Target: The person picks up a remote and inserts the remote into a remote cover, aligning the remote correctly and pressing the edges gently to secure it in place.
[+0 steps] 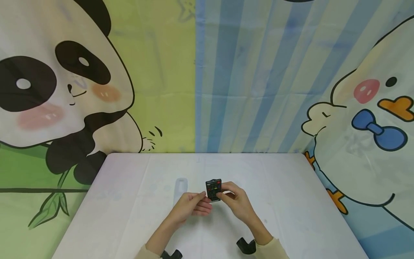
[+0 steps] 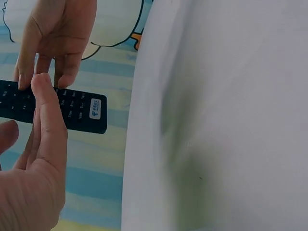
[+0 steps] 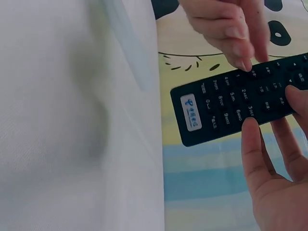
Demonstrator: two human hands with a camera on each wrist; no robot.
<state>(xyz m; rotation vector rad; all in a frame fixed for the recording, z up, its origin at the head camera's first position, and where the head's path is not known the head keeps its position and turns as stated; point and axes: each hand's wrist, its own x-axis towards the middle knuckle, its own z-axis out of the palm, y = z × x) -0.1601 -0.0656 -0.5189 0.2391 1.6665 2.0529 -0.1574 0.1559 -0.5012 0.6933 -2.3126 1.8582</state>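
Observation:
A black remote control [image 1: 214, 190] is held above the white table, its button side facing the head camera. My right hand [image 1: 238, 202] pinches it from the right, thumb on the buttons. A white label with blue marks shows at one end in the right wrist view, on the remote [image 3: 216, 108]. From the other side, my left hand [image 1: 191, 208] reaches to the remote's left edge with fingers fairly straight. Its fingertips [image 3: 245, 65] are at the edge in the right wrist view; whether they press on it I cannot tell.
A translucent, pale, long piece with rounded end [image 1: 180, 187] lies on the white table [image 1: 129, 216] behind my left hand. Behind the table hang cloths with a panda [image 1: 106, 93] and a white bird [image 1: 355, 162]. Black bands [image 1: 246, 246] sit at both wrists.

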